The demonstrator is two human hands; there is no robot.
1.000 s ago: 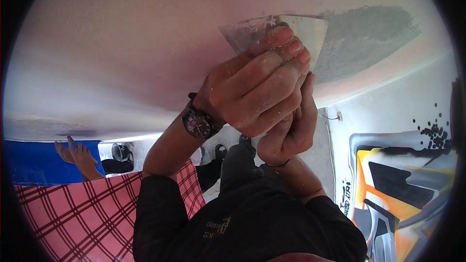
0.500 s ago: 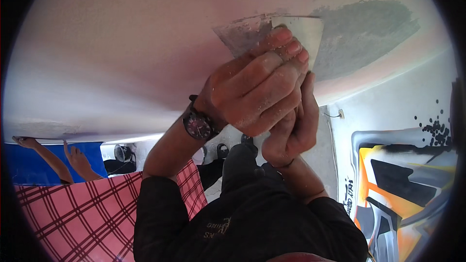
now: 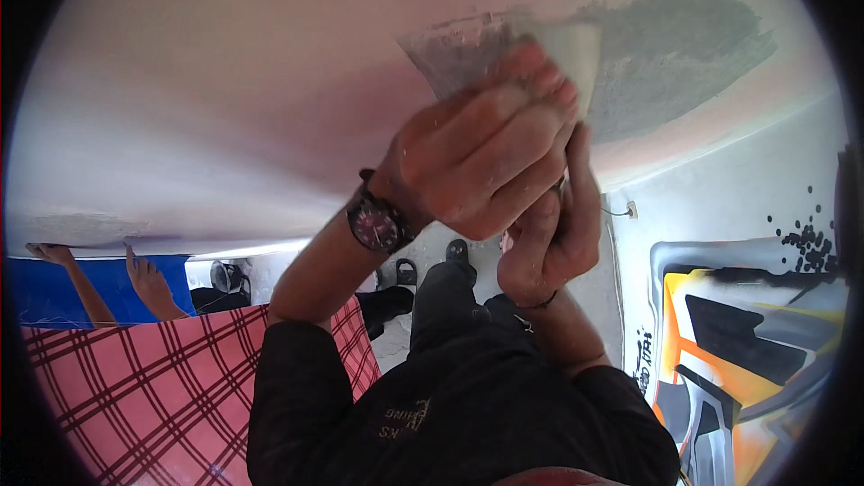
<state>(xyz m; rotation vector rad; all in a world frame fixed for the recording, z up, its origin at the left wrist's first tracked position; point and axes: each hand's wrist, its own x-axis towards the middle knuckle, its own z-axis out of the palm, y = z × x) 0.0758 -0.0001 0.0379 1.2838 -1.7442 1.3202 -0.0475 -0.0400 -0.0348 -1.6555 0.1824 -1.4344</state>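
The left hand (image 3: 490, 157), which wears a black round-faced wristwatch (image 3: 376, 224), is bent closed over a flat, pale, wide-bladed scraper (image 3: 580, 49), with its fingers pressed together on the lower part of the blade. The right hand (image 3: 553, 247) is folded just below and touches the left one; what its fingers pinch is covered, so I cannot tell its grip. The scraper is at a large, smooth, pinkish-white curved panel (image 3: 243, 63), between a small grey rough patch (image 3: 450, 54) and a bigger grey rough patch (image 3: 693, 54). Its upper edge seems to touch the surface – the blade and fingertips are blurred there.

At the far left, two hands of another person (image 3: 151, 281) are raised to the panel – in front of a bright blue sheet (image 3: 54, 288), above a pink cloth with dark checked lines (image 3: 162, 378). To the right is a wall painting in orange, black and grey (image 3: 733, 333).
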